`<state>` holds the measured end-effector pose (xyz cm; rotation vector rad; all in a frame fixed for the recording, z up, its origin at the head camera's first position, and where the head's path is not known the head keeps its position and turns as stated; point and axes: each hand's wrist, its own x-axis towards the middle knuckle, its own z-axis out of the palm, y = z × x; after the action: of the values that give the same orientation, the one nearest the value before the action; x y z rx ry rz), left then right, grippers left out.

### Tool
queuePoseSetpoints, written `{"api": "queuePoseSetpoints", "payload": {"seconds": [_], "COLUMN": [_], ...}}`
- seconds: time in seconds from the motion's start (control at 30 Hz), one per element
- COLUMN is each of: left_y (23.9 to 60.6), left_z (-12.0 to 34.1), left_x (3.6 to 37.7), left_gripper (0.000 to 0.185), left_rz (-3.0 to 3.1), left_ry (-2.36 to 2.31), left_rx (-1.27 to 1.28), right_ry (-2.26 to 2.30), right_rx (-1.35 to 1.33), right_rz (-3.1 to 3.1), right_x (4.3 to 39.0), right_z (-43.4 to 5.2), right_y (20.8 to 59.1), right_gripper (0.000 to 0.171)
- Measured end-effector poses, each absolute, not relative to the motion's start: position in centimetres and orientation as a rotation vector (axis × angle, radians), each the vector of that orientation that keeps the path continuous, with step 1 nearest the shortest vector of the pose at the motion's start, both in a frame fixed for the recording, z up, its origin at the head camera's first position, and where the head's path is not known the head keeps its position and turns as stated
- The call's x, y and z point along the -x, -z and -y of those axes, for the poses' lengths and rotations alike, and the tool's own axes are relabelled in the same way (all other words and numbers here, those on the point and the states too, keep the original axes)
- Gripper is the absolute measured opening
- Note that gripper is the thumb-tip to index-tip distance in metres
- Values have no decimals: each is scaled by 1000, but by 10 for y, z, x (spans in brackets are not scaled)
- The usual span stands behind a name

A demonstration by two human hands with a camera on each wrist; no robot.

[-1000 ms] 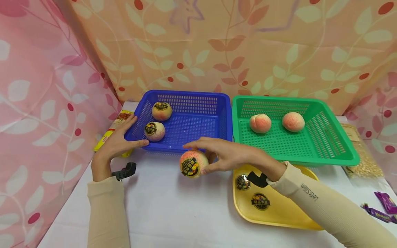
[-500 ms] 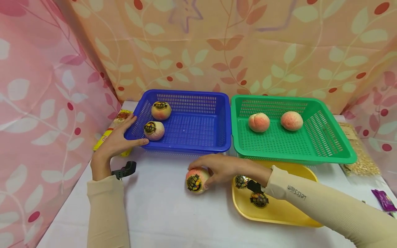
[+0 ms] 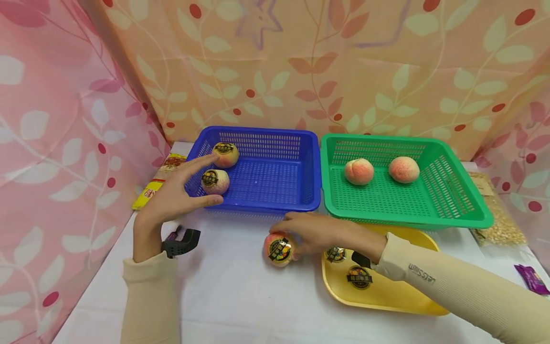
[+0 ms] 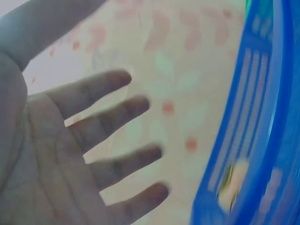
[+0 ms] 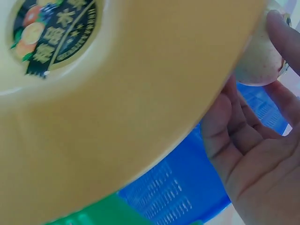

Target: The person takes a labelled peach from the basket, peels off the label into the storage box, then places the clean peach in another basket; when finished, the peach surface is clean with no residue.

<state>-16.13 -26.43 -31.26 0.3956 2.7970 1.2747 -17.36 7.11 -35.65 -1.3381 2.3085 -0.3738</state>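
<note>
My right hand [image 3: 315, 231] grips a pink and cream peach [image 3: 279, 249] low over the white tablecloth, in front of the blue basket [image 3: 268, 205]. A round black and gold sticker faces up on it. In the right wrist view, the thumb and fingers curl round this peach [image 5: 260, 61]. My left hand [image 3: 169, 193] is spread over the left rim of the blue basket, fingers extended and holding nothing. Beside its fingertips, inside that basket, sit a rear stickered peach [image 3: 225, 155] and a front stickered peach [image 3: 216, 182].
The green basket [image 3: 408, 220], right of the blue one, holds two plain peaches [image 3: 359, 172]. In front lies a yellow tray [image 3: 386, 301] with two round stickers [image 3: 359, 278]. A yellow packet [image 3: 150, 191], a bag of kernels [image 3: 498, 215] and a purple wrapper [image 3: 532, 279] flank them.
My right hand has brought the peach toward me and slightly right, away from the blue basket's front rim. My left hand has come off the basket's left rim and shifted right over it.
</note>
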Motion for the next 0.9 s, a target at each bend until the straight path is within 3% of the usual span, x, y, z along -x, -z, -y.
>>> {"api": "queuePoseSetpoints", "payload": {"seconds": [0.37, 0.6, 0.9], "left_y": [319, 347, 406], "left_z": [209, 189, 181], "left_x": [151, 151, 176], "left_gripper": [66, 74, 84], "left_rz": [-2441, -2289, -2155], "left_ry": [-1180, -939, -978], "left_rx": [-814, -794, -852], "right_ry": [244, 214, 313], "right_rx": [1480, 1485, 1578], "right_rz": [-2463, -2479, -2513], "right_x": [166, 163, 163], "right_z": [-86, -89, -97], "right_y": [360, 359, 356], "right_gripper": [68, 69, 66]}}
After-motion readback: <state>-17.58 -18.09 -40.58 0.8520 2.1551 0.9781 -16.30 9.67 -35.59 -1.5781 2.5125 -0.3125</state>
